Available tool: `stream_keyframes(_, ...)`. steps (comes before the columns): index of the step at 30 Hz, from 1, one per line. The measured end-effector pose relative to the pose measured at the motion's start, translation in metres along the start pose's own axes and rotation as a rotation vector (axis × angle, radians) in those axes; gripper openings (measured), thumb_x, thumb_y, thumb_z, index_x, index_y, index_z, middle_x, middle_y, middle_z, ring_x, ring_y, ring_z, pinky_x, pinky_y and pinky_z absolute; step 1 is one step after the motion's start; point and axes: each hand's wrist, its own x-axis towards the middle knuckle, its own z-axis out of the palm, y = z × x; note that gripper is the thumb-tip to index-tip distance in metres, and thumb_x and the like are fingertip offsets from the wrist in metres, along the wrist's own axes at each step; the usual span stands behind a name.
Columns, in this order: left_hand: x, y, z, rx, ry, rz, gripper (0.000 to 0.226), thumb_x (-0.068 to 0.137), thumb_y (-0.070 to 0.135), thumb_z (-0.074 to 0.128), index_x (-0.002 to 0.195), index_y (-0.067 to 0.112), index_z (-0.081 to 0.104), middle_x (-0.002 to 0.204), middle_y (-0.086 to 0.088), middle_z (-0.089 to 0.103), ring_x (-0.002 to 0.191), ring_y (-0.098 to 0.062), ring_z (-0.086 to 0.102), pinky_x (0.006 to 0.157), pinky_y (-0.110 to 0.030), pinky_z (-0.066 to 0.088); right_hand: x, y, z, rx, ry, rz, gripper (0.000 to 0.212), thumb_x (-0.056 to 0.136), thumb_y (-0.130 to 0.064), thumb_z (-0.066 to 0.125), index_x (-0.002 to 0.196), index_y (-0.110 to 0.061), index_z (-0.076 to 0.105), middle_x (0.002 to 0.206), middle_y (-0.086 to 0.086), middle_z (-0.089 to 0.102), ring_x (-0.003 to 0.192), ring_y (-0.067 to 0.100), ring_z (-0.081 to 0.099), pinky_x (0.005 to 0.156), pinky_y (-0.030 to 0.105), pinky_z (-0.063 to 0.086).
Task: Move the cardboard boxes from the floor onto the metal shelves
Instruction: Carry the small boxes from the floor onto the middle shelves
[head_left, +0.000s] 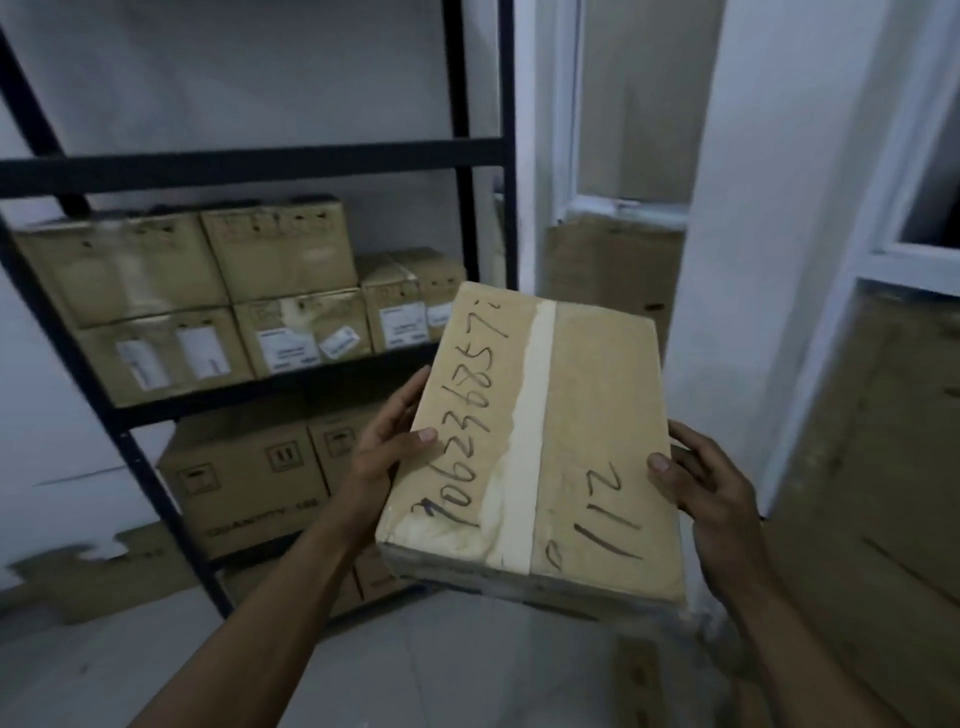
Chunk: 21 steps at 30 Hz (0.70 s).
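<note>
Held box: a flat cardboard box (540, 441) sits in mid-air between 2 bare hands, clear of the floor (467, 660) and in front of the metal shelves (249, 166), not yet on any level.
Box markings: a pale tape strip (524, 415) runs down the middle of the top face. A long dark handwritten number lies to its left and "112" to its right.
Left grip (387, 457): fingers curl around the box's left edge and the thumb (423, 435) presses on the top face.
Right grip (711, 499): it clasps the right edge the same way, with the thumb (658, 462) on top near the "112".
Middle shelf: stacked cartons (280, 249) stand 2 high on the left. The lower ones carry white labels, and a smaller labelled carton (400, 306) sits at the right end.
Lower shelf: larger printed cartons (244, 478) stand side by side, partly hidden behind the left forearm.
Right side: a white pillar (753, 208) stands just behind the held box. A large brown cardboard sheet (872, 467) leans beyond it, under a window frame (623, 202).
</note>
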Motion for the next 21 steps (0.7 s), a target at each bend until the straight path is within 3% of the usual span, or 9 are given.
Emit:
stream_keyframes(2, 0.017, 0.011, -0.006, -0.005, 0.042, 0.019, 0.073, 0.078, 0.006, 0.058, 0.148, 0.023, 0.044, 0.136, -0.014, 0.061, 0.111, -0.037, 0.065, 0.077, -0.045, 0.061, 0.036, 0.001, 0.019, 0.071, -0.098, -0.02, 0.055, 0.074, -0.03, 0.073, 0.128, -0.025, 0.062, 0.116, -0.009, 0.075, 0.102, 0.01, 0.072, 0.071, 0.02, 0.058)
stream_keyframes(5, 0.048, 0.025, -0.018, -0.025, 0.091, 0.054, 0.076, 0.077, 0.005, 0.056, 0.149, 0.022, 0.041, 0.14, -0.018, 0.058, 0.117, -0.044, 0.059, 0.081, -0.048, 0.058, 0.089, 0.003, 0.047, 0.164, -0.226, -0.018, 0.058, 0.078, -0.021, 0.071, 0.134, -0.029, 0.058, 0.125, -0.006, 0.071, 0.109, 0.017, 0.07, 0.078, 0.029, 0.061)
stream_keyframes(9, 0.096, 0.037, -0.041, -0.038, 0.116, 0.101, 0.077, 0.077, 0.005, 0.051, 0.151, 0.021, 0.04, 0.143, -0.019, 0.055, 0.119, -0.047, 0.055, 0.082, -0.048, 0.058, 0.156, 0.007, 0.081, 0.223, -0.351, -0.033, 0.057, 0.079, -0.017, 0.068, 0.133, -0.033, 0.057, 0.13, -0.003, 0.069, 0.114, 0.02, 0.068, 0.08, 0.029, 0.06)
stream_keyframes(12, 0.134, 0.037, -0.062, -0.054, 0.127, 0.142, 0.073, 0.079, 0.007, 0.05, 0.15, 0.022, 0.041, 0.141, -0.018, 0.057, 0.115, -0.042, 0.06, 0.082, -0.048, 0.058, 0.202, 0.011, 0.108, 0.247, -0.403, -0.044, 0.068, 0.076, -0.021, 0.077, 0.138, -0.032, 0.053, 0.132, -0.001, 0.068, 0.115, 0.022, 0.068, 0.082, 0.03, 0.06)
stream_keyframes(17, 0.199, 0.035, -0.098, -0.11, 0.132, 0.204, 0.069, 0.082, 0.004, 0.053, 0.148, 0.023, 0.044, 0.141, -0.019, 0.056, 0.106, -0.036, 0.068, 0.074, -0.044, 0.061, 0.277, 0.018, 0.152, 0.315, -0.477, -0.041, 0.063, 0.082, -0.015, 0.061, 0.143, -0.027, 0.05, 0.134, 0.009, 0.066, 0.114, 0.03, 0.068, 0.084, 0.038, 0.06)
stream_keyframes(21, 0.247, 0.039, -0.115, -0.129, 0.091, 0.225, 0.067, 0.083, 0.005, 0.05, 0.147, 0.024, 0.046, 0.141, -0.018, 0.056, 0.106, -0.036, 0.068, 0.074, -0.042, 0.061, 0.33, 0.022, 0.179, 0.303, -0.44, -0.038, 0.071, 0.079, -0.015, 0.062, 0.148, -0.021, 0.046, 0.136, 0.012, 0.064, 0.116, 0.032, 0.066, 0.091, 0.042, 0.057)
